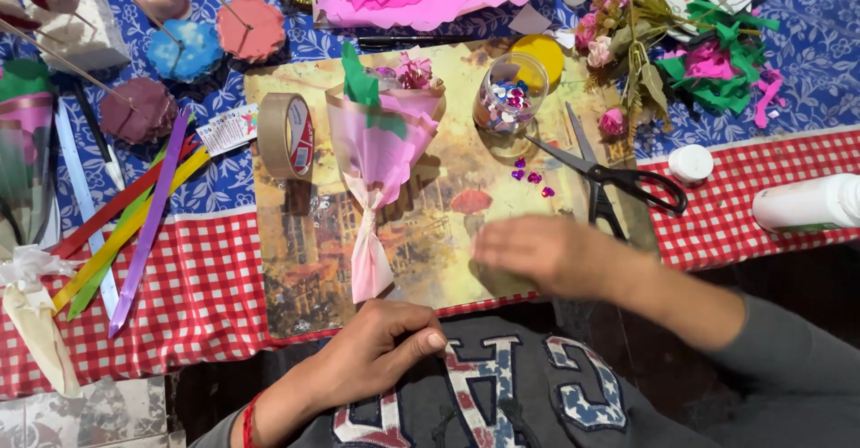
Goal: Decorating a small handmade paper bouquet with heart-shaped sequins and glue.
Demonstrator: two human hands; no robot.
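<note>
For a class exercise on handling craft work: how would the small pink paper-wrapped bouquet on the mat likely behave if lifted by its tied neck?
The small pink paper-wrapped bouquet looks light, being mostly thin paper. Its twisted tail below the tie would probably flop. The wide top may sag or crumple if squeezed.

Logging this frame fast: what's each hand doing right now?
Left hand: loosely closed, holding nothing visible.
Right hand: blurred over the picture mat, grip cannot be told.

Bouquet lies on mat between tape roll and jar.
</note>
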